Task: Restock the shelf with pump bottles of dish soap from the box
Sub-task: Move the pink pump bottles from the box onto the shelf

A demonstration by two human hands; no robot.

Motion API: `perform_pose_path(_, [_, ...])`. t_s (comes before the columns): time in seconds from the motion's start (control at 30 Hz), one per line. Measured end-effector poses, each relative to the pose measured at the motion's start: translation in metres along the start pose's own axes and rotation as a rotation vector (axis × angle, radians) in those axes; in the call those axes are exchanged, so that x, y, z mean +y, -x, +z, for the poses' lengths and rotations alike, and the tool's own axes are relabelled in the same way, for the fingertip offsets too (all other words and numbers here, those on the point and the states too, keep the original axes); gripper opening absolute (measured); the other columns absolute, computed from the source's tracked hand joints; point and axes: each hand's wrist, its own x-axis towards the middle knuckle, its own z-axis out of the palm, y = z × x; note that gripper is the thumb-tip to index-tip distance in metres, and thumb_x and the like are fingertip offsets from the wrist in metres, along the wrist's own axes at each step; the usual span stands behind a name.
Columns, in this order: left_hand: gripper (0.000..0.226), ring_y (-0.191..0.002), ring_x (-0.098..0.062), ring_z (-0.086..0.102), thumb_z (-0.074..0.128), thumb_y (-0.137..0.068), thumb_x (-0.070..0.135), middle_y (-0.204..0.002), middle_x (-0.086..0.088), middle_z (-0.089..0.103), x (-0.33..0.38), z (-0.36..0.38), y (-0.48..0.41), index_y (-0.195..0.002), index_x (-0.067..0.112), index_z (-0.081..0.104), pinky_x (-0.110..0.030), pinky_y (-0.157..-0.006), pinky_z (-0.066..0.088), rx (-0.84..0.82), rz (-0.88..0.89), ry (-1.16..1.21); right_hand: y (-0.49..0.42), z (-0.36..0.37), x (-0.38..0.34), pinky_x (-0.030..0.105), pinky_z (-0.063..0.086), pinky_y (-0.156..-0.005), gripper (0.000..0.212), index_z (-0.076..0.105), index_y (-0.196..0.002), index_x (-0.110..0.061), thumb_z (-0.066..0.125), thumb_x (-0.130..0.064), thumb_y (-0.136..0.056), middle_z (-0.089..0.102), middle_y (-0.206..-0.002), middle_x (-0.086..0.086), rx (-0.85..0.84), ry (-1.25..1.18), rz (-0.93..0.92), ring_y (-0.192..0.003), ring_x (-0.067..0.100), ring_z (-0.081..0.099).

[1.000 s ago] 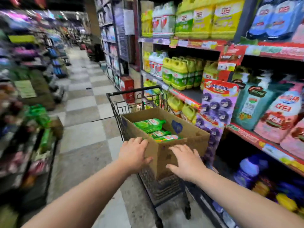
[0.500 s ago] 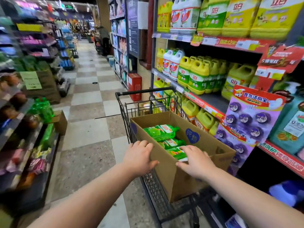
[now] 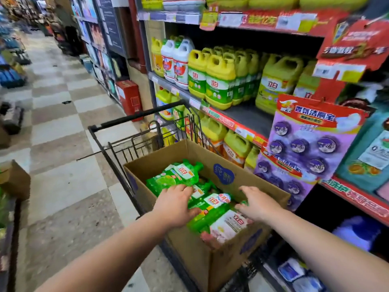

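Observation:
An open cardboard box sits in a black wire cart beside the shelf. Several green dish soap bottles lie flat inside it, with one pink-labelled bottle near the front. My left hand reaches into the box, fingers spread over the green bottles and resting on them. Over the box's right side my right hand hovers with fingers apart, holding nothing. The shelf beside the cart carries yellow and green detergent jugs.
A purple hanging display card juts out from the shelf just right of the box. A red cabinet stands at the shelf end ahead. A brown box and low racks line the left of the tiled aisle.
Both hands left the box's front edge and moved forward into the box. The view came closer to the cart and shelf.

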Motion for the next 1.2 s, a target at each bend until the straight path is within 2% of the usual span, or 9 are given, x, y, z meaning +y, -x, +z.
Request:
perform_pose_path(0.13, [0.063, -0.127, -0.025, 0.042, 0.052, -0.084, 0.057, -0.139, -0.003, 0.044, 0.017, 0.022, -0.047, -0.135, 0.022, 0.039, -0.037, -0.102, 0.035, -0.129, 0.106, 0.054, -0.013, 0.011, 0.017, 0.038, 0.043, -0.101, 0.060, 0.037, -0.139, -0.023, 0.052, -0.051, -0.088, 0.043, -0.140, 0.007, 0.004, -0.057, 0.130, -0.127, 0.027, 0.048])
perform_pose_path(0.23, [0.063, -0.127, -0.026, 0.041, 0.052, -0.084, 0.054, -0.138, -0.004, 0.044, 0.026, 0.032, -0.066, -0.135, 0.020, 0.038, -0.037, -0.103, 0.034, -0.183, 0.192, 0.050, -0.015, 0.021, 0.016, 0.035, 0.043, -0.098, 0.055, 0.040, -0.135, -0.020, 0.054, -0.046, -0.088, 0.044, -0.137, 0.010, -0.021, -0.084, 0.164, -0.124, 0.029, 0.049])
perform_pose_path(0.47, [0.061, -0.124, -0.024, 0.046, 0.053, -0.083, 0.052, -0.135, -0.002, 0.047, 0.021, 0.046, -0.140, -0.135, 0.022, 0.040, -0.036, -0.101, 0.039, -0.271, 0.434, 0.076, -0.053, 0.044, 0.000, 0.031, 0.035, -0.103, 0.063, 0.035, -0.139, -0.008, 0.058, -0.035, -0.088, 0.040, -0.140, 0.014, -0.028, -0.246, 0.409, -0.132, 0.029, 0.040])
perform_pose_path(0.6, [0.057, -0.122, -0.023, 0.047, 0.054, -0.085, 0.051, -0.133, -0.002, 0.048, 0.005, 0.050, -0.187, -0.132, 0.020, 0.042, -0.035, -0.099, 0.038, -0.289, 0.541, 0.106, -0.086, 0.055, -0.006, 0.036, 0.035, -0.108, 0.063, 0.037, -0.140, -0.003, 0.054, -0.038, -0.091, 0.035, -0.144, 0.019, -0.040, -0.328, 0.585, -0.134, 0.033, 0.034])
perform_pose_path(0.7, [0.058, -0.123, -0.022, 0.047, 0.053, -0.086, 0.051, -0.134, -0.003, 0.048, -0.004, 0.058, -0.214, -0.133, 0.020, 0.042, -0.035, -0.100, 0.039, -0.324, 0.575, 0.173, -0.104, 0.061, 0.001, 0.036, 0.038, -0.105, 0.069, 0.034, -0.137, -0.007, 0.062, -0.043, -0.085, 0.041, -0.140, 0.016, 0.048, -0.448, 0.816, -0.130, 0.032, 0.042])
perform_pose_path(0.83, [0.056, -0.124, -0.021, 0.047, 0.053, -0.087, 0.048, -0.135, -0.004, 0.048, -0.005, 0.076, -0.233, -0.134, 0.017, 0.044, -0.033, -0.101, 0.039, -0.424, 0.598, 0.288, -0.120, 0.076, 0.018, 0.036, 0.037, -0.102, 0.066, 0.040, -0.130, -0.004, 0.063, -0.045, -0.083, 0.046, -0.134, 0.019, 0.052, -0.586, 0.998, -0.126, 0.034, 0.045])
perform_pose_path(0.97, [0.053, -0.121, -0.019, 0.048, 0.056, -0.088, 0.044, -0.132, -0.004, 0.049, 0.003, 0.094, -0.234, -0.132, 0.017, 0.045, -0.028, -0.098, 0.038, -0.533, 0.602, 0.349, -0.129, 0.093, 0.029, 0.032, 0.037, -0.098, 0.064, 0.045, -0.130, -0.001, 0.057, -0.048, -0.088, 0.050, -0.133, 0.020, 0.020, -0.650, 1.082, -0.125, 0.032, 0.047])
perform_pose_path(1.07, [0.053, -0.120, -0.020, 0.050, 0.058, -0.087, 0.043, -0.132, -0.004, 0.049, 0.005, 0.108, -0.231, -0.132, 0.019, 0.046, -0.027, -0.098, 0.039, -0.607, 0.600, 0.364, -0.135, 0.099, 0.033, 0.032, 0.041, -0.095, 0.071, 0.047, -0.131, -0.004, 0.059, -0.056, -0.083, 0.052, -0.131, 0.017, 0.026, -0.721, 1.130, -0.121, 0.031, 0.051])
perform_pose_path(1.2, [0.055, -0.122, -0.019, 0.050, 0.057, -0.087, 0.045, -0.136, -0.002, 0.047, 0.000, 0.118, -0.224, -0.135, 0.022, 0.044, -0.026, -0.099, 0.039, -0.662, 0.587, 0.356, -0.142, 0.105, 0.036, 0.027, 0.042, -0.085, 0.070, 0.051, -0.128, -0.012, 0.058, -0.062, -0.080, 0.057, -0.127, 0.011, -0.015, -0.669, 1.101, -0.116, 0.026, 0.055])
